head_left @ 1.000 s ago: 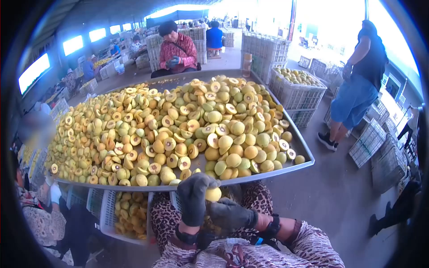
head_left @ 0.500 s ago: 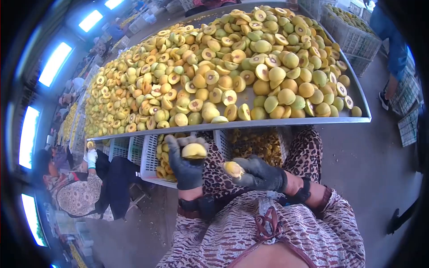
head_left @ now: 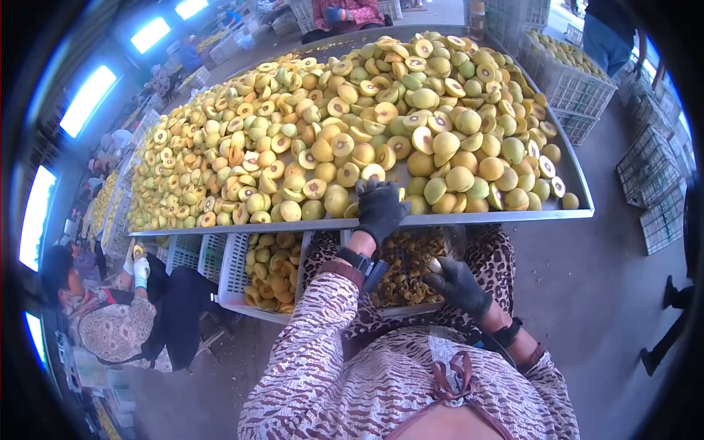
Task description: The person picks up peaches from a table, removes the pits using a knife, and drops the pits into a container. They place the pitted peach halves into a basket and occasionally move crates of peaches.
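A metal tray (head_left: 469, 218) bears a large heap of halved yellow fruit (head_left: 315, 150). My left hand (head_left: 379, 210), in a dark glove, reaches over the tray's near edge to the fruit; its fingers curl, and what they hold is hidden. Lower right, my right hand (head_left: 460, 286), also gloved, is closed round a small tool with a pale end (head_left: 434, 265), above a crate of dark scraps (head_left: 403, 271). To the left, a white crate (head_left: 233, 271) holds fruit halves (head_left: 275, 275).
A co-worker (head_left: 121, 315) sits at the left, gloved hands raised by the tray's corner. Another person (head_left: 348, 13) sits beyond the far edge. Stacked crates (head_left: 579, 92) stand at the back right, more crates (head_left: 649, 172) at the right. A person's dark legs show at the right edge.
My left hand has moved from above the crates up to the tray's near edge, and the fruit half is no longer visible in it. My right hand has shifted right; the yellow piece there is gone.
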Demonstrator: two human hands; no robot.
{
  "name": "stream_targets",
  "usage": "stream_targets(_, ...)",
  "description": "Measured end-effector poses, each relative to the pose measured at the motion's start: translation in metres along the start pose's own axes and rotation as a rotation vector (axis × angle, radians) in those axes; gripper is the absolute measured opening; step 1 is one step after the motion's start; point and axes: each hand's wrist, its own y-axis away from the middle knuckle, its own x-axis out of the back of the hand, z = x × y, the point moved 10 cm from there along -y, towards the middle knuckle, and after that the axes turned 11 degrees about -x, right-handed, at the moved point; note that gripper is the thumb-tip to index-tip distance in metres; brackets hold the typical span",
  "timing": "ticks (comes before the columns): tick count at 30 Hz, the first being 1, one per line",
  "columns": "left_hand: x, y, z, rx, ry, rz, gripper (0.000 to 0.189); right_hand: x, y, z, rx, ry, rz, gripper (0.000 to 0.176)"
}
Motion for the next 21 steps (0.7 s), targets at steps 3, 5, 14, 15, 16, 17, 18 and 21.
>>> stream_targets(3,-0.006,-0.004,-0.013,0.001,0.103,-0.023,0.033,0.020,0.010,-0.016,-0.060,-0.229,0.016,0.020)
stream_targets(5,-0.005,0.015,-0.057,0.226,0.615,0.233,0.030,0.032,0.008,-0.034,-0.078,-0.420,0.089,0.014)
stream_targets(14,0.071,0.065,0.016,0.445,2.077,0.528,0.047,-0.026,-0.030,-0.084,0.170,-0.262,0.003,0.015)
stream_targets(15,0.066,0.068,0.016,0.447,2.080,0.525,0.047,-0.025,-0.032,-0.080,0.167,-0.262,0.005,0.015)
stream_targets(16,0.062,0.071,0.014,0.409,2.006,0.522,0.048,-0.025,-0.035,-0.071,0.155,-0.248,0.012,0.015)
stream_targets(17,0.060,0.073,0.015,0.372,1.934,0.519,0.049,-0.025,-0.037,-0.064,0.142,-0.233,0.019,0.015)
stream_targets(18,0.057,0.073,0.022,0.416,2.117,0.574,0.046,-0.024,-0.036,-0.062,0.136,-0.227,0.026,0.015)
stream_targets(21,0.054,0.068,0.032,0.414,2.035,0.539,0.046,-0.016,-0.031,-0.061,0.142,-0.186,0.079,0.013)
